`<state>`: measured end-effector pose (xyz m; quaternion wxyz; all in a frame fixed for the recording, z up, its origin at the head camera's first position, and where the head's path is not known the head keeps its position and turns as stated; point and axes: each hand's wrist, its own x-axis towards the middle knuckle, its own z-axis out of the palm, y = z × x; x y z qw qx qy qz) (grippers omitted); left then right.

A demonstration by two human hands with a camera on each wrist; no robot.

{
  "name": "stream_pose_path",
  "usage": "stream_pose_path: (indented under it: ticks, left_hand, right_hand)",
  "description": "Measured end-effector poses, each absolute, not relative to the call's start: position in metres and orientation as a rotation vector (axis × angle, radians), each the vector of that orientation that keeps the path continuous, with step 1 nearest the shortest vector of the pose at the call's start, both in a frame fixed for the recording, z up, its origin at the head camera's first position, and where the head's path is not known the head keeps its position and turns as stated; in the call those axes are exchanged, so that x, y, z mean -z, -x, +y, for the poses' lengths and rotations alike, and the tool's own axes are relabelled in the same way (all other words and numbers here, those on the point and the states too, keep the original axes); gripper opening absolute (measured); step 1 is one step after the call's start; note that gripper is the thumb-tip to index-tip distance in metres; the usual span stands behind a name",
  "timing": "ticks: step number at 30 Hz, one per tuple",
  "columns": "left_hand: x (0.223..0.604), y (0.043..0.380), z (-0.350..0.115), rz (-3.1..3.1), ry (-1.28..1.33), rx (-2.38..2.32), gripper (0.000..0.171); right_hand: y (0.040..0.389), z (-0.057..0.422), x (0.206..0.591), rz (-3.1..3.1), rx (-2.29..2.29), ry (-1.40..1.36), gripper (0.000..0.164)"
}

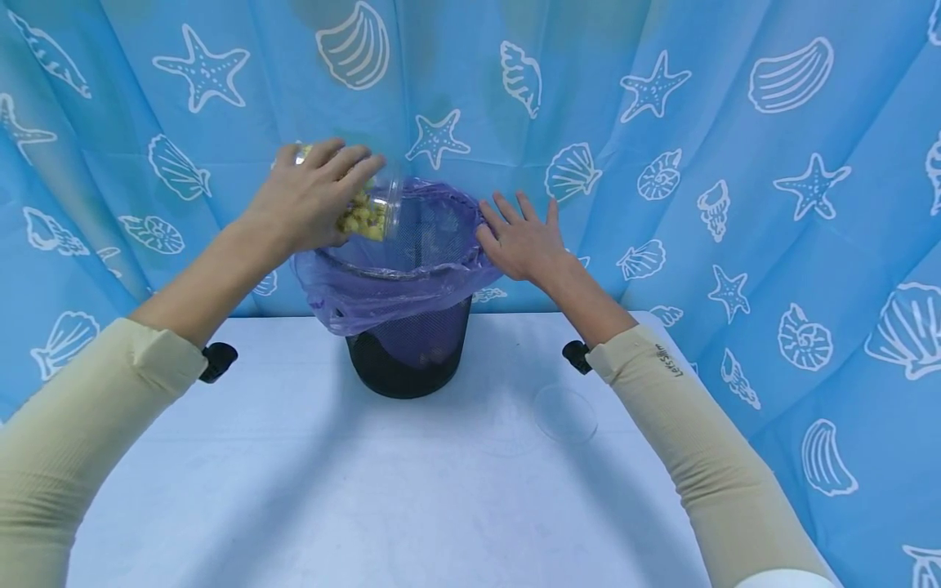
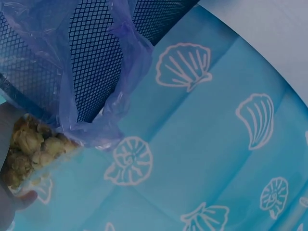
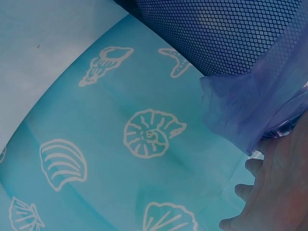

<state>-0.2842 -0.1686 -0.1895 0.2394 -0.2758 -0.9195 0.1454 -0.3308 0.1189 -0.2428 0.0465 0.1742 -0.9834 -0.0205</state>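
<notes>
My left hand (image 1: pixel 305 196) grips a clear plastic jar (image 1: pixel 392 208) from above, tipped on its side with its mouth over the bin. Yellow popcorn (image 1: pixel 363 220) lies inside the jar; in the left wrist view the popcorn (image 2: pixel 36 151) shows close to the bin's rim. The black mesh wastebasket (image 1: pixel 400 367) stands upright, lined with a purple plastic bag (image 1: pixel 375 298) folded out over the rim. On the bin's right side, my right hand (image 1: pixel 524 245) rests against the bag-covered rim with fingers stretched out. What lies at the bin's bottom is mostly hidden.
A clear round lid (image 1: pixel 565 415) lies flat on the white table (image 1: pixel 412 498), to the right of the bin. Behind the table's far edge hangs a blue curtain (image 1: pixel 470 73) with white shell and starfish prints, close to the bin.
</notes>
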Motion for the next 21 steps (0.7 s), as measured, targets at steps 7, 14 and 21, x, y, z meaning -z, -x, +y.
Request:
stream_pose_path:
  ticks: [7, 14, 21]
  left_hand:
    - [0.1914, 0.2857, -0.1657, -2.488, 0.761, -0.471, 0.118]
    - [0.1916, 0.2859, -0.1646, -2.485, 0.768, -0.460, 0.118]
    - [0.1929, 0.2868, -0.1628, -2.468, 0.804, -0.465, 0.115]
  right_hand:
    - [0.3305, 0.1193, 0.2420, -3.004, 0.062, -0.544, 0.058]
    - [0.3303, 0.1205, 0.2419, -3.007, 0.052, -0.562, 0.058]
    - [0.3306, 0.1211, 0.2426, -3.005, 0.063, -0.567, 0.058]
